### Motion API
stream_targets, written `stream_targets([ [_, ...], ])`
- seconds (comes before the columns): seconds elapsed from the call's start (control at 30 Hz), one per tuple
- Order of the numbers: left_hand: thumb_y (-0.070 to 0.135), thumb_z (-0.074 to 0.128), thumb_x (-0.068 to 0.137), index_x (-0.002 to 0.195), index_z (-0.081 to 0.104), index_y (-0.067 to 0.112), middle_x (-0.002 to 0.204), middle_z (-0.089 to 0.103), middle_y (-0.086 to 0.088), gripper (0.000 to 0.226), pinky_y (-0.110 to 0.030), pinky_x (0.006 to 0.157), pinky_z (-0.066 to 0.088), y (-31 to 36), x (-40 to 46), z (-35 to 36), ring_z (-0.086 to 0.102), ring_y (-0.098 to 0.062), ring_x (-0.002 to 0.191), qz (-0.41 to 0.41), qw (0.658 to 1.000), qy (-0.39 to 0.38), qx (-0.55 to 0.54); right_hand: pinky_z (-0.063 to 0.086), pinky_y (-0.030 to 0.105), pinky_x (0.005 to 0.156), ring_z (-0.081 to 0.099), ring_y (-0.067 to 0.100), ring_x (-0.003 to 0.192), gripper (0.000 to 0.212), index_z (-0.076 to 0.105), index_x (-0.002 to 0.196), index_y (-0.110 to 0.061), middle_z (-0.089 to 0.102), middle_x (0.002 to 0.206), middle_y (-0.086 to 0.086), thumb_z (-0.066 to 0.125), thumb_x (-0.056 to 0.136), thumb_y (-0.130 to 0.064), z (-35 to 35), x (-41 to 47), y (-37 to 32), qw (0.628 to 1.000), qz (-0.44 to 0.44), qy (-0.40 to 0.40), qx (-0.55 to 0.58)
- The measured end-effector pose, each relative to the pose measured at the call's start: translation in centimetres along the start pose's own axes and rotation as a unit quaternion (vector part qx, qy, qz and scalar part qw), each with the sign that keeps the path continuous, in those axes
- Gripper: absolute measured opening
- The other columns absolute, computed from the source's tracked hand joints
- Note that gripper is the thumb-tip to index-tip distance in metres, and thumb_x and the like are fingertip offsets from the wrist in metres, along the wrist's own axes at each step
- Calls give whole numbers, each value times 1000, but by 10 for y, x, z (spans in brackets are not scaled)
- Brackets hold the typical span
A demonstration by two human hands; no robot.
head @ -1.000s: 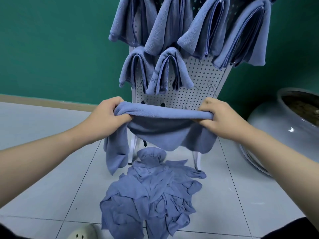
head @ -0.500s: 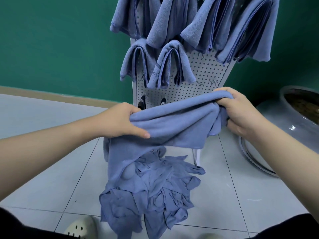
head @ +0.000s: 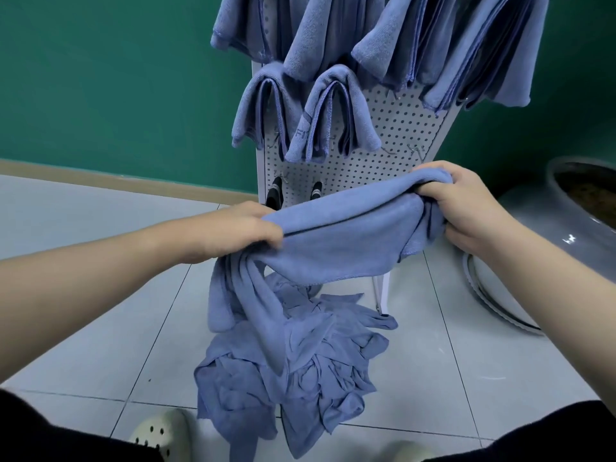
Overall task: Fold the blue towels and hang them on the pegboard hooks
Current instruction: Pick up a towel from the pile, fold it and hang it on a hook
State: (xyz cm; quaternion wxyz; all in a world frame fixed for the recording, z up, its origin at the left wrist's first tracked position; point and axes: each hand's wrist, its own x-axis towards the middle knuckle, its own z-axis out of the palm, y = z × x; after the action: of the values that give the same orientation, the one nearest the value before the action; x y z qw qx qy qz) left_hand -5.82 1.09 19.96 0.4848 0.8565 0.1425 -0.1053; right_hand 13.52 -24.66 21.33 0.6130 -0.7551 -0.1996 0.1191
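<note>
I hold a blue towel (head: pixel 346 241) stretched in the air in front of the white pegboard (head: pixel 393 135). My left hand (head: pixel 240 231) grips its left end, where loose cloth hangs down. My right hand (head: pixel 466 201) grips the bunched right end, held higher. Several folded blue towels (head: pixel 320 115) hang on the pegboard hooks above. A heap of unfolded blue towels (head: pixel 293 368) lies on the tiled floor below the held one.
A large grey ceramic pot (head: pixel 566 235) stands at the right, close to my right arm. A green wall (head: pixel 116 78) is behind the pegboard. My pale shoe (head: pixel 160 431) and dark trouser legs show at the bottom edge.
The towel, held level a second ago, now slopes up to the right. My right hand rose and bunched its end; my left hand shifted inward and lower.
</note>
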Motion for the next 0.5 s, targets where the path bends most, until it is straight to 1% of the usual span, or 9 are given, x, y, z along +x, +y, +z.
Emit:
stream_targets([
  [0.07, 44, 79, 58, 96, 66, -2, 79, 69, -14, 61, -37, 71, 44, 2, -2, 3, 56, -18, 70, -16, 999, -15, 48, 55, 25, 73, 67, 14, 83, 23, 68, 91, -13, 70, 90, 4, 58, 90, 8, 2, 2, 4, 1000, 1, -1, -6],
  [0.13, 43, 87, 58, 92, 67, -3, 69, 64, -11, 61, -34, 63, 42, 1, -2, 8, 52, -18, 62, -23, 995, -1, 102, 55, 26, 77, 67, 14, 86, 22, 69, 91, -13, 70, 94, 4, 60, 90, 7, 4, 4, 7, 1000, 0, 1, -20],
  [0.17, 38, 90, 61, 88, 65, -4, 65, 59, -6, 56, -33, 60, 41, 2, -3, 11, 50, -18, 59, -25, 993, 8, 118, 54, 25, 77, 67, 13, 86, 22, 70, 91, -14, 71, 95, 3, 61, 90, 6, 5, 5, 9, 1000, 0, 1, -28],
  [0.2, 33, 90, 66, 85, 65, -3, 63, 59, -2, 48, -34, 59, 43, 2, -3, 13, 52, -19, 58, -23, 992, 13, 127, 54, 24, 77, 67, 12, 86, 21, 70, 92, -13, 71, 96, 2, 61, 90, 6, 7, 6, 10, 999, 0, 3, -37],
  [0.3, 16, 84, 77, 83, 70, 5, 70, 75, -7, 19, -38, 61, 57, 6, -7, 18, 67, -21, 59, -20, 995, -3, 97, 52, 19, 73, 66, 8, 82, 17, 70, 98, -11, 70, 98, 3, 62, 91, 2, 10, 7, 16, 996, -5, 9, -85],
  [0.37, 9, 81, 78, 87, 71, 4, 74, 76, -9, 15, -41, 65, 59, 7, -9, 20, 71, -22, 59, -23, 999, -14, 47, 52, 18, 70, 65, 6, 81, 15, 72, 100, -12, 72, 99, 0, 66, 90, -3, 12, 8, 20, 990, -10, 18, -139],
  [0.4, 10, 81, 76, 92, 72, 5, 81, 78, -10, 19, -43, 73, 61, 8, -9, 20, 74, -23, 67, -18, 1000, -16, 19, 53, 20, 71, 65, 7, 81, 15, 72, 102, -13, 73, 99, -1, 68, 89, -7, 13, 9, 24, 986, -4, 26, -162],
  [0.43, 11, 80, 73, 97, 73, 6, 90, 80, -8, 26, -43, 81, 61, 8, -9, 19, 77, -24, 80, -8, 1000, -16, -10, 53, 23, 71, 64, 9, 82, 17, 71, 105, -15, 72, 99, -1, 71, 89, -12, 14, 10, 26, 982, 9, 32, -184],
  [0.5, 8, 78, 78, 109, 73, 9, 106, 79, -6, 31, -38, 93, 58, 10, -9, 19, 75, -23, 102, 15, 997, -17, -77, 50, 26, 69, 63, 12, 81, 31, 66, 115, -19, 69, 99, -1, 78, 86, -23, 16, 10, 31, 971, 42, 18, -236],
])
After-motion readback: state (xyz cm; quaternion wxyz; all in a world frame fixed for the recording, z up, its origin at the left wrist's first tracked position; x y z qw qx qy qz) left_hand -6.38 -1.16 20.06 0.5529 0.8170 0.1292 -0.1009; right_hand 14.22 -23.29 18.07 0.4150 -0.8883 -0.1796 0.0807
